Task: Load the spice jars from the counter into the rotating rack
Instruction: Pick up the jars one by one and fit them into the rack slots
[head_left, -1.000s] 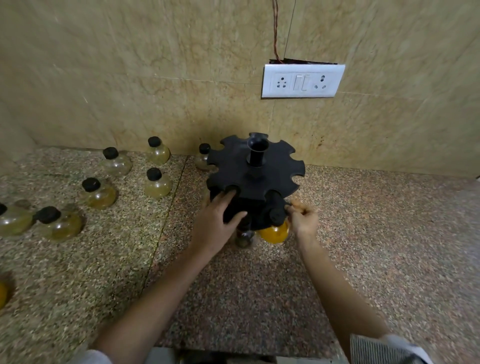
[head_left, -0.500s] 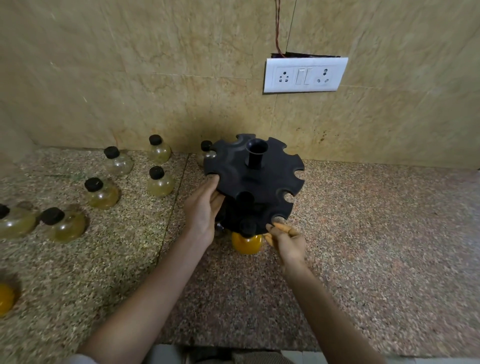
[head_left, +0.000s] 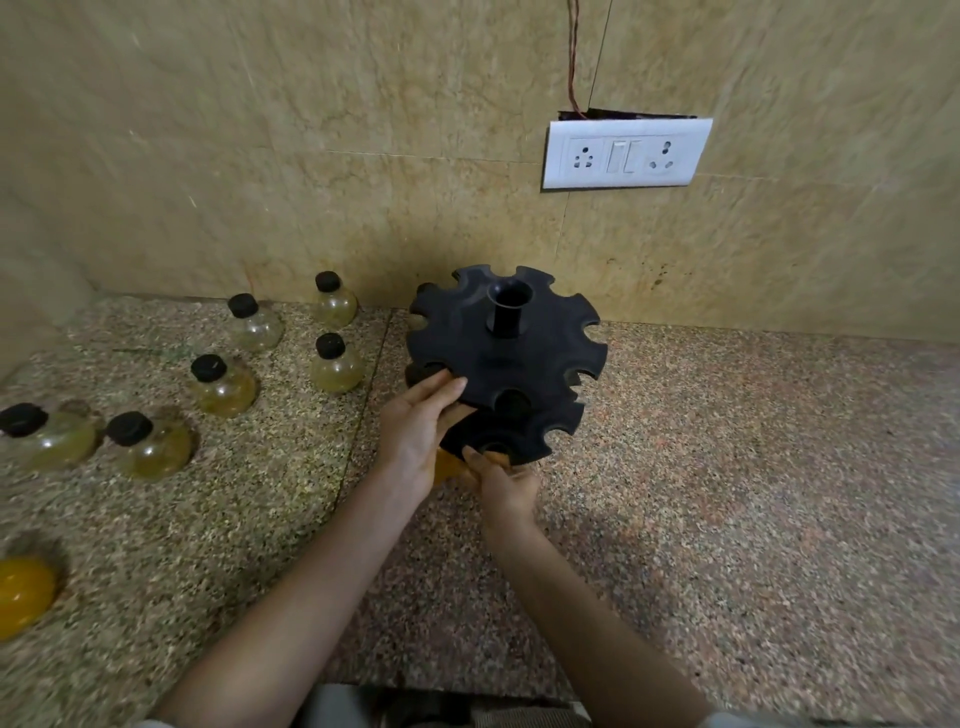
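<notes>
The black two-tier rotating rack (head_left: 506, 358) stands on the counter near the wall. My left hand (head_left: 418, 439) grips the left rim of its upper tier. My right hand (head_left: 501, 483) holds the front rim of the lower tier. An orange-filled jar (head_left: 449, 467) hangs in a lower slot and shows between my hands. Several black-capped spice jars stand on the counter to the left, among them one close to the rack (head_left: 336, 361), one by the wall (head_left: 335, 301) and one further left (head_left: 223, 387). Another orange jar (head_left: 21, 592) sits at the left edge.
A tiled wall runs right behind the rack, with a white switch and socket plate (head_left: 626, 153) above it. A speckled stone counter (head_left: 727, 493) stretches to the right of the rack. The cap of another jar (head_left: 423, 288) peeks out behind the rack's left side.
The rack has turned, carrying the orange jar from front right round to the front left. Both hands followed along the rims and now sit close together.
</notes>
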